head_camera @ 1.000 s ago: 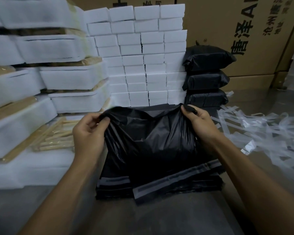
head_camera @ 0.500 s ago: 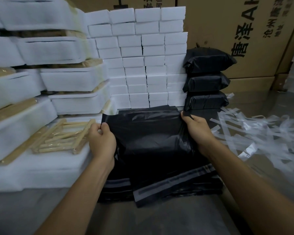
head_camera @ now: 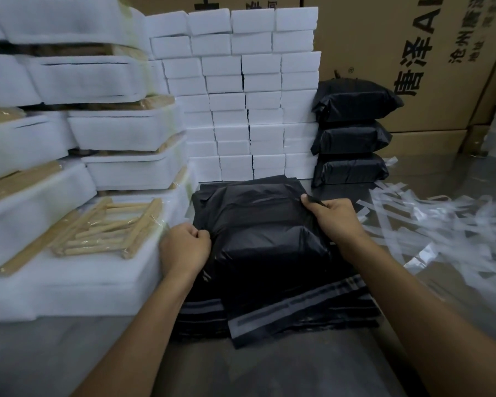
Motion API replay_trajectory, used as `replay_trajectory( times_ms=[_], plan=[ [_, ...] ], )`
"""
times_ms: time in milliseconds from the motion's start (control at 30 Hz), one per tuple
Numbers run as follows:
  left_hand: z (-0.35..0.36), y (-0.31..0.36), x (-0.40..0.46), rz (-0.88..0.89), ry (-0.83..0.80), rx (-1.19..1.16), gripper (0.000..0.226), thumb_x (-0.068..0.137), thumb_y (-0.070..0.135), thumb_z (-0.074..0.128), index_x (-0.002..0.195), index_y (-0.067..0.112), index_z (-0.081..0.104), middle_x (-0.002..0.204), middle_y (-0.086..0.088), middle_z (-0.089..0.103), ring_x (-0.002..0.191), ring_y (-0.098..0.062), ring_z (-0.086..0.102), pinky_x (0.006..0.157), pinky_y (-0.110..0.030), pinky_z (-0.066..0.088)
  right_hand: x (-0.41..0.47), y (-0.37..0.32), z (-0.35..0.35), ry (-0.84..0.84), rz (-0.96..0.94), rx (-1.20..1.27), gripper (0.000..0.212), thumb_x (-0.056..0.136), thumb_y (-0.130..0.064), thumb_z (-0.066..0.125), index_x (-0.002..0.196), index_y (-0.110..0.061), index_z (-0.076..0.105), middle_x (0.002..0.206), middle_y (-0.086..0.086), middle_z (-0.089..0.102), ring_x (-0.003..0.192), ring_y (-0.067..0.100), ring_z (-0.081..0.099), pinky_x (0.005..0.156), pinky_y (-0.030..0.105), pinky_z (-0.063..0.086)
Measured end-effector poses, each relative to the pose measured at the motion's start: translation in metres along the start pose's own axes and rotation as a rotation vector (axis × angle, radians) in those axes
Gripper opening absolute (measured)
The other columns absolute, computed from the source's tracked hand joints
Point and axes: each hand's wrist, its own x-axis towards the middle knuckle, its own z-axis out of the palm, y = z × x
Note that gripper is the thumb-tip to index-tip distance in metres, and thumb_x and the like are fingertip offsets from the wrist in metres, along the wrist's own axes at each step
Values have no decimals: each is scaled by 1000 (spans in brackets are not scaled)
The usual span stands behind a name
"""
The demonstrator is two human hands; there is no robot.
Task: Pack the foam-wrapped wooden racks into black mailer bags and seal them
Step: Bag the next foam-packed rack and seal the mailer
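A black mailer bag [head_camera: 267, 242], bulging with something boxy inside, lies on a stack of flat black mailer bags [head_camera: 201, 310] in front of me. My left hand [head_camera: 184, 247] grips the bag's left edge in a fist. My right hand [head_camera: 335, 217] pinches its far right corner. The bag's grey adhesive flap [head_camera: 292, 308] points toward me. Foam-wrapped wooden racks [head_camera: 121, 133] are stacked at the left, and a bare wooden rack in clear film [head_camera: 109, 227] lies on a foam sheet [head_camera: 98, 276].
Three packed black bags [head_camera: 352, 133] are piled at the back right, beside a wall of white foam blocks [head_camera: 252, 96]. Peeled clear strips [head_camera: 441, 230] litter the table at the right. Cardboard cartons [head_camera: 413, 53] stand behind.
Both hands have pulled the bag down and flatter over its contents. My left hand moved down and right along the left edge; the right hand stayed at the far corner.
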Motion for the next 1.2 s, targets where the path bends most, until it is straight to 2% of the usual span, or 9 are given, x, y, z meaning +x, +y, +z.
replay_trajectory(
  times_ms=[100, 200, 367, 533, 700, 800, 867, 1000, 1200],
  plan=[
    [2, 0, 0, 8, -14, 58, 46, 81, 11, 61, 52, 18, 26, 49, 0, 28, 49, -20, 30, 52, -28, 28, 0, 6, -3, 48, -41, -122, 61, 86, -46, 75, 55, 4, 55, 63, 26, 63, 64, 34, 66, 76, 47, 56],
    [2, -1, 2, -17, -37, 87, 44, 83, 16, 66, 53, 18, 34, 53, -3, 38, 52, -23, 41, 55, -30, 36, 0, 16, -12, 92, -23, -335, 59, 85, -39, 78, 44, -8, 48, 44, 5, 52, 52, 19, 56, 68, 41, 54],
    [-6, 7, 0, 63, 25, 279, 26, 92, 26, 59, 71, 16, 49, 77, -5, 60, 78, -31, 56, 65, -33, 38, 1, 22, -33, 121, 11, -613, 19, 88, -28, 70, 71, -19, 69, 77, 3, 69, 78, 23, 65, 68, 35, 53],
    [-19, 44, -3, 410, 163, 92, 20, 97, 24, 50, 78, 22, 53, 76, 2, 58, 76, -25, 54, 65, -34, 38, 2, -7, -40, 164, -95, -605, 19, 96, -28, 60, 84, -21, 73, 91, 6, 74, 75, 20, 59, 67, 30, 43],
    [-7, 67, -19, 741, -153, 183, 26, 101, 26, 44, 110, 18, 67, 112, 1, 67, 104, -22, 59, 93, -40, 46, -21, -50, -14, 131, -303, -517, 16, 95, -30, 60, 98, -24, 75, 95, 1, 74, 94, 26, 68, 87, 45, 56],
    [3, 60, -23, 743, -287, 309, 35, 103, 28, 40, 130, 19, 60, 134, 1, 60, 127, -20, 51, 105, -37, 40, -40, -66, 4, 50, -431, -503, 15, 92, -29, 61, 95, -26, 76, 92, -3, 75, 93, 21, 69, 87, 41, 56],
    [5, 57, -20, 725, -313, 342, 34, 103, 28, 37, 126, 22, 60, 129, -2, 61, 126, -23, 51, 101, -40, 42, -50, -67, 16, -105, -508, -488, 17, 94, -25, 60, 98, -25, 76, 95, -7, 76, 95, 15, 68, 88, 36, 54],
    [11, 48, -14, 640, -377, 269, 33, 100, 25, 35, 123, 22, 59, 134, 5, 56, 139, -16, 37, 108, -43, 39, -56, -55, 33, -302, -635, -573, 31, 103, -28, 45, 126, -27, 67, 121, -8, 71, 116, 17, 62, 101, 41, 46],
    [19, 39, -10, 455, -354, 56, 46, 97, 42, 50, 142, 32, 48, 153, 18, 36, 148, -3, 13, 110, -22, 12, -37, -34, 27, -317, -424, -557, 45, 102, -46, 47, 142, -28, 54, 156, -12, 40, 152, 12, 18, 121, 42, 22]
  ],
)
